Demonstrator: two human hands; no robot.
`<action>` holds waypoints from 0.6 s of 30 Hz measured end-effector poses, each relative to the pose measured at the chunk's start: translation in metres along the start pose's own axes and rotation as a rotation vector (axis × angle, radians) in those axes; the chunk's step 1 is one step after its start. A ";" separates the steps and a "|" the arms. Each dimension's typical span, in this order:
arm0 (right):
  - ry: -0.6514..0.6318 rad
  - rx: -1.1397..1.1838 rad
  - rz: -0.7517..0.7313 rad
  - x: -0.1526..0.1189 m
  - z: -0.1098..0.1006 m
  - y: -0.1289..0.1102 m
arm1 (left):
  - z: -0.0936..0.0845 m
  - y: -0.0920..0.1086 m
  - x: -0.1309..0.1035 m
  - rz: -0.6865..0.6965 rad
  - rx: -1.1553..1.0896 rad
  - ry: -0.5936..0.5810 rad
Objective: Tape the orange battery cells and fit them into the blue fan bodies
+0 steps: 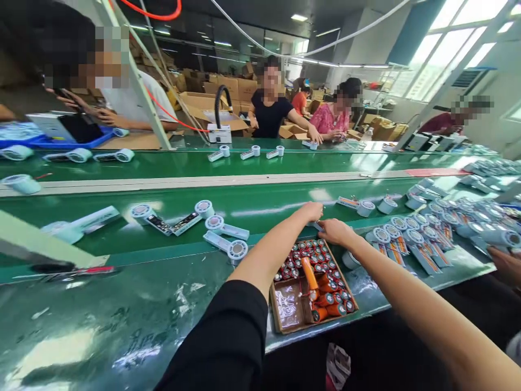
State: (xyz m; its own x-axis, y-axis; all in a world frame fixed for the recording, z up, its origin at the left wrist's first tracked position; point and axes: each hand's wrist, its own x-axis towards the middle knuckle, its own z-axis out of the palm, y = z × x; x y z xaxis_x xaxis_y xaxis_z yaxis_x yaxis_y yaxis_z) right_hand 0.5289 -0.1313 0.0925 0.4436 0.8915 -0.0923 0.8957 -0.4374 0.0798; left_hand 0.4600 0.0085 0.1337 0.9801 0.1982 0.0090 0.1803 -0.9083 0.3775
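Both arms reach over a cardboard box [279, 320] of orange cylindrical battery cells [325, 298] toward the green conveyor belt. My left hand [312, 210] is closed, its fingers mostly turned away from view. Just beside it, my right hand [336, 231] is closed with its fingertips on a pale blue handheld fan body [314, 225]. Only a small piece of this body shows; the hands hide the rest. One orange cell [310, 276] lies across the box divider. Left of my forearm, several pale blue fan bodies [226, 231] lie on the belt.
Many fan bodies with orange cells [423, 250] crowd the right side, where another person's hand [507, 266] reaches in. A red-handled tool [93, 269] lies at left by a slanted metal post [44, 236]. People work across the belt [163, 168].
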 end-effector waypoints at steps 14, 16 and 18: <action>0.365 0.235 0.020 0.052 -0.009 -0.002 | -0.070 -0.199 -0.264 -0.129 0.086 -0.150; 0.475 0.297 0.019 0.057 -0.019 -0.013 | -0.061 -0.197 -0.275 -0.102 0.119 -0.228; 0.567 0.360 -0.015 0.044 -0.025 -0.016 | -0.048 -0.194 -0.280 -0.087 0.187 -0.245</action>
State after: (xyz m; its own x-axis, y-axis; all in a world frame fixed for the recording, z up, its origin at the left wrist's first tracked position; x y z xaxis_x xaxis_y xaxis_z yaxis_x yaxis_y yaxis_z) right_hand 0.5335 -0.0826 0.1122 0.4341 0.7789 0.4526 0.8997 -0.3490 -0.2622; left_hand 0.1469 0.1467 0.1029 0.9472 0.2040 -0.2473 0.2539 -0.9484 0.1900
